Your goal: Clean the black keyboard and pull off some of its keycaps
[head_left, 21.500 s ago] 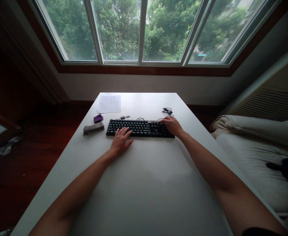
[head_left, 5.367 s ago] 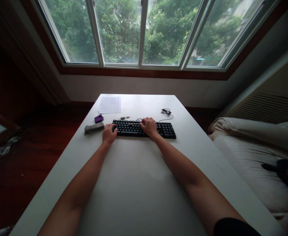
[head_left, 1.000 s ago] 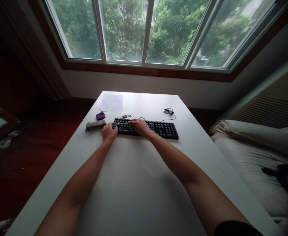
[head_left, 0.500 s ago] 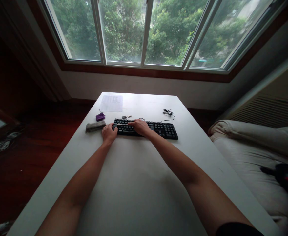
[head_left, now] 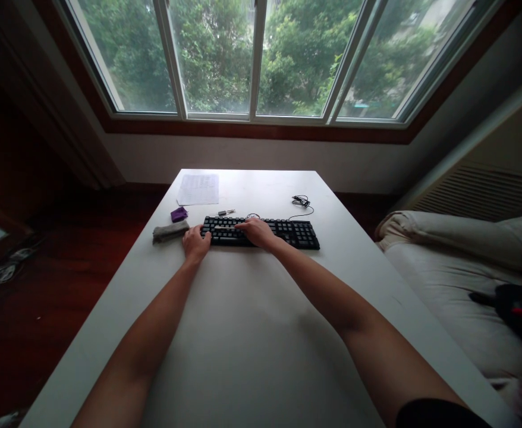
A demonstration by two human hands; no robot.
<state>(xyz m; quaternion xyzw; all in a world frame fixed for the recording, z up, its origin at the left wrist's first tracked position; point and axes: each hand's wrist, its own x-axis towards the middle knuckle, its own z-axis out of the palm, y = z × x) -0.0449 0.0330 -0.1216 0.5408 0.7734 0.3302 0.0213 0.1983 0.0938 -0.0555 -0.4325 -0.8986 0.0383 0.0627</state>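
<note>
A black keyboard lies across the white table in front of me. My left hand grips its left end, thumb on the near edge and fingers at the side. My right hand is closed over the middle of the keys, its index finger pointing left. From its fingertips a thin, pale, stick-like tool reaches left across the keys; its exact kind is too small to make out. Beside my left hand lie a folded grey cloth and a small purple packet or cloth.
Behind the keyboard are a small slim tool and a coiled black cable. A sheet of paper lies at the far left of the white table. A pale sofa stands to the right, below a window.
The view has shifted slightly. The pale tool under my right hand looks narrower and lies a little differently over the keys. My left hand stays on the keyboard's end.
</note>
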